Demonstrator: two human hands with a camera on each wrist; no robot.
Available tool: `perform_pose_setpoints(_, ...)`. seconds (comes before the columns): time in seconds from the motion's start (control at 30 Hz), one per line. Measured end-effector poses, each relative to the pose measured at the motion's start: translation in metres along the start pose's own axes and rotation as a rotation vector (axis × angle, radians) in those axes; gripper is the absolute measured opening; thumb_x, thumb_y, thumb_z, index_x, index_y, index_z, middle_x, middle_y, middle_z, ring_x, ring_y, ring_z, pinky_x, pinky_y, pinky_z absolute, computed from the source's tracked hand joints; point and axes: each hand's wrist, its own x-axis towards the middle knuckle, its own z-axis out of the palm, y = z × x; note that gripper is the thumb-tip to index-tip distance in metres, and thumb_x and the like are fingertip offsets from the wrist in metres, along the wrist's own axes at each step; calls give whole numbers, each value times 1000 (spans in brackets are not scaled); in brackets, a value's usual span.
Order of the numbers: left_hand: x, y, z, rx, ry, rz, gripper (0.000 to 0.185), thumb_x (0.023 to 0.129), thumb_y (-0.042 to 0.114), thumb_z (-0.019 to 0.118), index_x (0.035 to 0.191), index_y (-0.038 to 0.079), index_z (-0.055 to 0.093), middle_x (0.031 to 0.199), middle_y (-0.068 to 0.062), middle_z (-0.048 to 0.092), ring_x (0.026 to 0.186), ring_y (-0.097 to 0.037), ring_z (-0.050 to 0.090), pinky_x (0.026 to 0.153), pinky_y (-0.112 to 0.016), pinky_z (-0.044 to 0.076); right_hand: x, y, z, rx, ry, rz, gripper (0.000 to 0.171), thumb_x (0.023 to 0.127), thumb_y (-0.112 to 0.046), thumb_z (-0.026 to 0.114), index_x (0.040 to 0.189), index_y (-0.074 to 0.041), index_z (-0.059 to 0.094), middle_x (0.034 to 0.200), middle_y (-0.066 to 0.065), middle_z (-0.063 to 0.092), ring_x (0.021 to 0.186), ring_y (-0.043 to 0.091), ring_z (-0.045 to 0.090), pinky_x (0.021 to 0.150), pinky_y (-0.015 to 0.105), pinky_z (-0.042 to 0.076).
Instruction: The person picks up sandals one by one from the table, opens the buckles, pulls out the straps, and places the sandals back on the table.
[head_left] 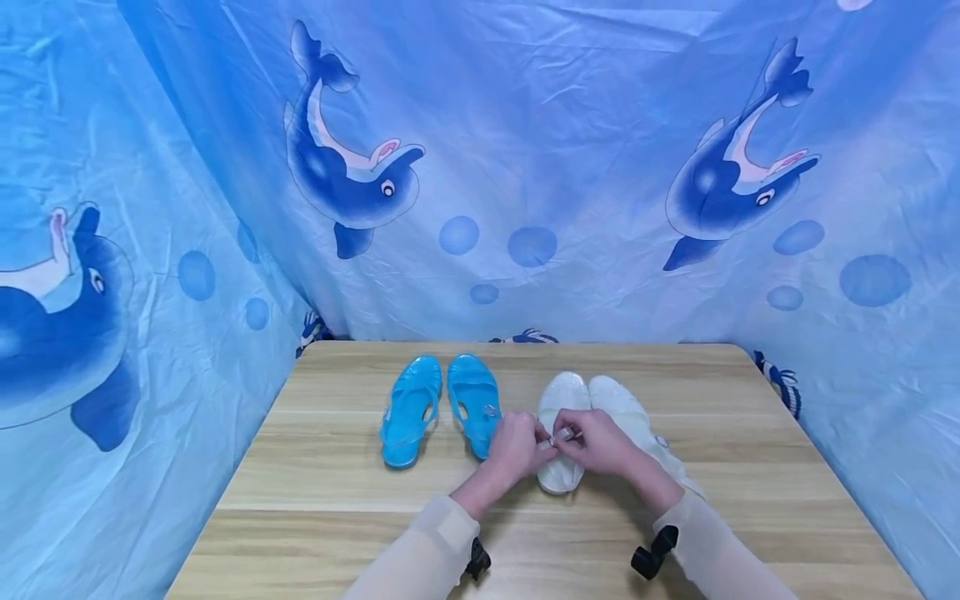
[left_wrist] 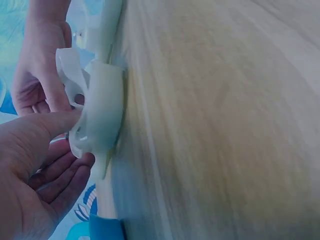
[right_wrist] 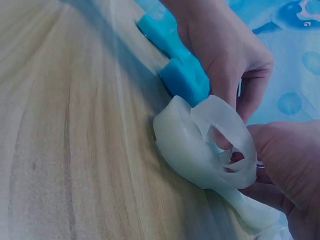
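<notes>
Nearest us, our left hand [head_left: 517, 447] and right hand [head_left: 597, 442] pinch the white sandal's [head_left: 561, 417] strap [right_wrist: 225, 127] between curled fingers [left_wrist: 60, 120], steadying it on the counter [head_left: 315, 492] beside the blue pair [head_left: 442, 404].

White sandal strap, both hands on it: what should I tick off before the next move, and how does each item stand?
1. Left hand on the strap: ok.
2. Right hand on the strap: ok.
3. White sandal flat on the table: ok.
4. Its mate lies alongside: ok.
5. Blue sandals clear of the hands: not ok, the left hand is close against one.
6. Buckle fastened: cannot tell.
</notes>
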Motion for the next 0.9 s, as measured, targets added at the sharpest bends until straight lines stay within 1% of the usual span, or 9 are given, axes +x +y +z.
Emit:
perform_pose_setpoints(0.07, 0, 1, 1, -3, 10, 0, 21, 82, 37, 93, 83, 16, 87, 75, 5, 80, 66, -2, 69, 59, -13, 49, -1, 0, 1, -8, 8, 4, 19, 93, -11, 79, 90, -26, 69, 87, -16, 73, 85, 1, 70, 77, 25, 61)
perform_pose_setpoints(0.1, 0, 1, 2, -9, 4, -7, 22, 83, 37, 93, 84, 16, 87, 76, 5, 80, 66, -2, 69, 58, -13, 49, -2, 0, 1, -3, 7, 11, 19, 93, -11, 79, 89, -26, 68, 87, -16, 74, 85, 1, 71, 77, 25, 61)
perform_pose_setpoints(0.33, 1, 0, 0, -3, -27, -9, 21, 85, 37, 90, 84, 16, 88, 75, 4, 81, 65, -2, 67, 58, -14, 48, -1, 5, 0, 79, -45, 61, 17, 97, -15, 78, 88, -26, 69, 92, -11, 78, 88, 1, 73, 78, 23, 60)
perform_pose_setpoints(0.5, 2, 0, -1, -60, -61, -44, 20, 85, 33, 91, 85, 14, 87, 74, 3, 80, 60, 0, 60, 55, -14, 45, 0, 6, -2, 90, -67, 108, 16, 98, -16, 76, 89, -27, 69, 94, -12, 77, 91, 2, 73, 78, 22, 58)
perform_pose_setpoints(0.6, 2, 0, -2, -65, -74, -59, 20, 85, 34, 90, 84, 14, 87, 74, 3, 80, 60, 0, 60, 55, -14, 45, -1, 5, -3, 94, -72, 104, 12, 99, -19, 76, 93, -27, 70, 94, -13, 76, 92, 4, 73, 80, 24, 59)
perform_pose_setpoints(0.73, 3, 1, -3, -53, -77, -80, 22, 85, 37, 90, 85, 15, 87, 76, 2, 81, 62, -1, 62, 57, -15, 48, -1, 4, -2, 105, -67, 69, 7, 100, -23, 77, 96, -27, 72, 93, -14, 74, 91, 4, 73, 81, 26, 60)
perform_pose_setpoints(0.8, 4, 2, -3, -54, -79, -86, 22, 84, 37, 91, 85, 15, 87, 77, 2, 81, 63, -2, 63, 58, -16, 48, -1, 4, -2, 95, -60, 59, 7, 100, -24, 77, 95, -29, 73, 93, -15, 74, 90, 3, 73, 81, 26, 61)
perform_pose_setpoints(0.9, 2, 1, -3, -53, -80, -79, 21, 85, 36, 91, 84, 16, 87, 77, 3, 81, 63, 0, 62, 58, -15, 47, -1, 5, 0, 81, -54, 58, 11, 100, -21, 77, 94, -30, 73, 93, -16, 74, 91, 2, 72, 82, 26, 61)
